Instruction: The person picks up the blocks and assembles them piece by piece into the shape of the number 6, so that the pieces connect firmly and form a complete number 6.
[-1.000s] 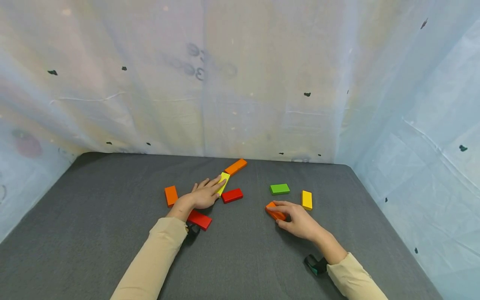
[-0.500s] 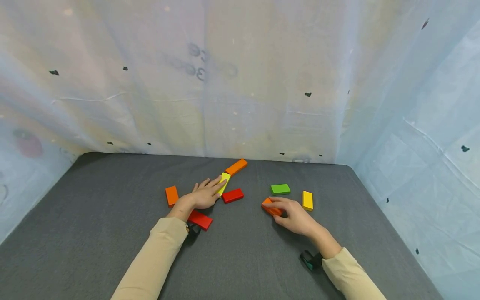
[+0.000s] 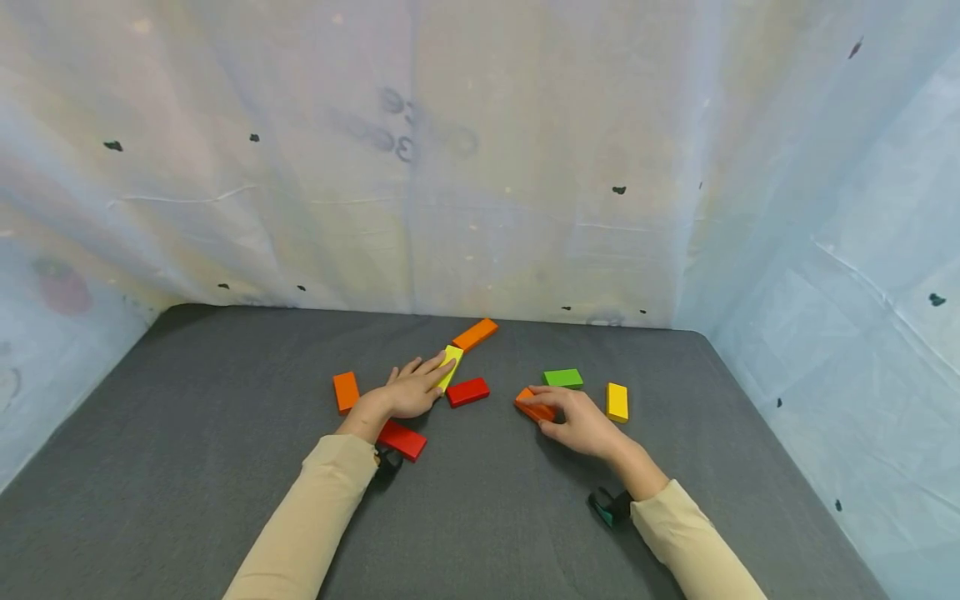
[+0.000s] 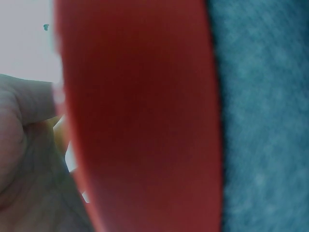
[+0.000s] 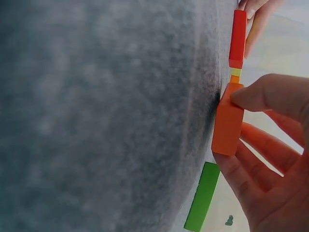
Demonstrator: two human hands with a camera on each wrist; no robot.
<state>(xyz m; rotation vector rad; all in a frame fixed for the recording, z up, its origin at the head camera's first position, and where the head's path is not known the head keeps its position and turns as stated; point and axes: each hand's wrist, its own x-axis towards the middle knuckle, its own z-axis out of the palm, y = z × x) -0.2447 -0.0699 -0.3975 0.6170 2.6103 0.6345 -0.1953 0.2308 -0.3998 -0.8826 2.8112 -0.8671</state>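
With fingers spread and fairly straight, my left hand (image 3: pixel 408 393) rests on a yellow block (image 3: pixel 453 363) that touches an orange block (image 3: pixel 476 335) at its far end. My right hand (image 3: pixel 581 421) pinches another orange block (image 3: pixel 531 404) low over the table. In the right wrist view the thumb lies on one side of that orange block (image 5: pixel 227 125) and the fingers on the other. A red block (image 3: pixel 468 392) lies between the hands, close to the left fingertips. A second red block (image 3: pixel 402 439) sits by the left wrist and fills much of the left wrist view.
To the left of the left hand lies an orange block (image 3: pixel 345 392). A green block (image 3: pixel 563 378) and a yellow-orange block (image 3: pixel 617 402) lie beyond and right of the right hand. The grey table (image 3: pixel 480 517) ends at a pale hanging sheet (image 3: pixel 510 250).
My right hand has slid the orange block to the left and slightly away, toward the red block. The left hand stays on the yellow block.
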